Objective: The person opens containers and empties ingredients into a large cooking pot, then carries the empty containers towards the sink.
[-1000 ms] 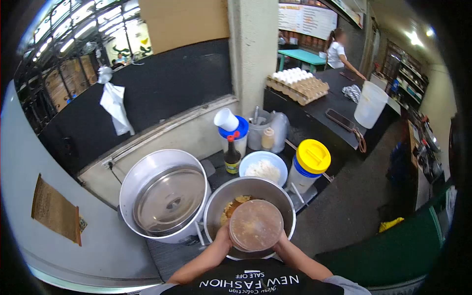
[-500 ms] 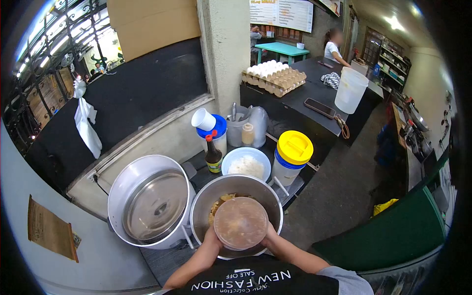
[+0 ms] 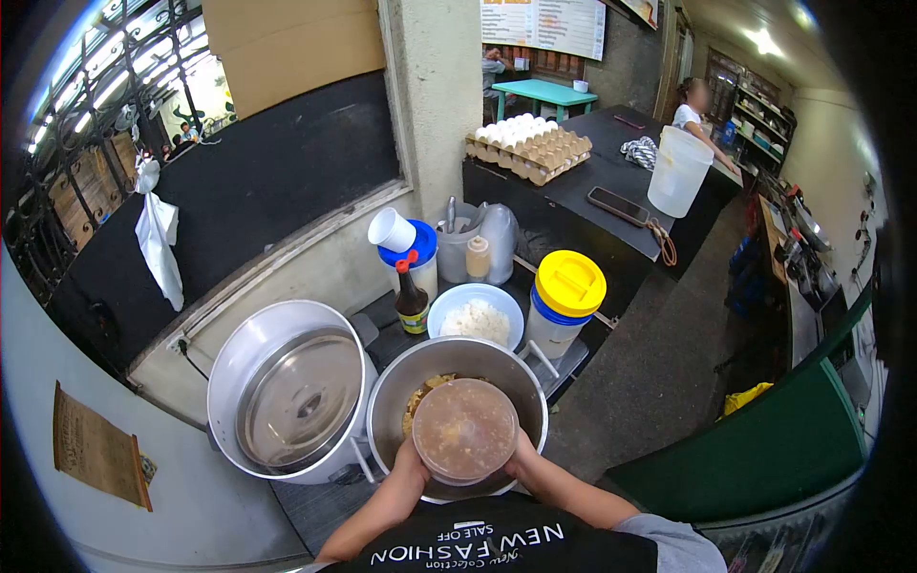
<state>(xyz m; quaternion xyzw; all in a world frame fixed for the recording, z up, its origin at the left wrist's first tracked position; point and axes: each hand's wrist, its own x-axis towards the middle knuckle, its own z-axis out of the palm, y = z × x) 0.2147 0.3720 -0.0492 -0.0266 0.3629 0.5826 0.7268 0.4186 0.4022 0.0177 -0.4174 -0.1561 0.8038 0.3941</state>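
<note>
Between both hands is a round, see-through plastic container point(image 3: 465, 430) with brownish contents, its flat round top facing me. My left hand point(image 3: 411, 463) is wrapped round its left side, and my right hand point(image 3: 522, 458) grips the right side. The fingers are partly hidden under it. Below the container stands a large metal pot point(image 3: 392, 387), with brown and yellowish food point(image 3: 425, 390) showing past the container's far edge. Just behind the pot is a light blue bowl point(image 3: 439, 310) of white rice point(image 3: 476, 322).
Left stands a big pot point(image 3: 224, 382) with a metal lid point(image 3: 301, 392) inside. Behind are a sauce bottle point(image 3: 411, 301), a yellow-lidded tub point(image 3: 570, 286) and a utensil holder point(image 3: 458, 250). The counter holds egg trays point(image 3: 530, 153), a phone point(image 3: 618, 205) and a pitcher point(image 3: 680, 172). A person point(image 3: 693, 115) stands beyond.
The view has shifted slightly. The person by the far counter has moved to the right and reaches an arm along it. My hands keep the same hold on the container.
</note>
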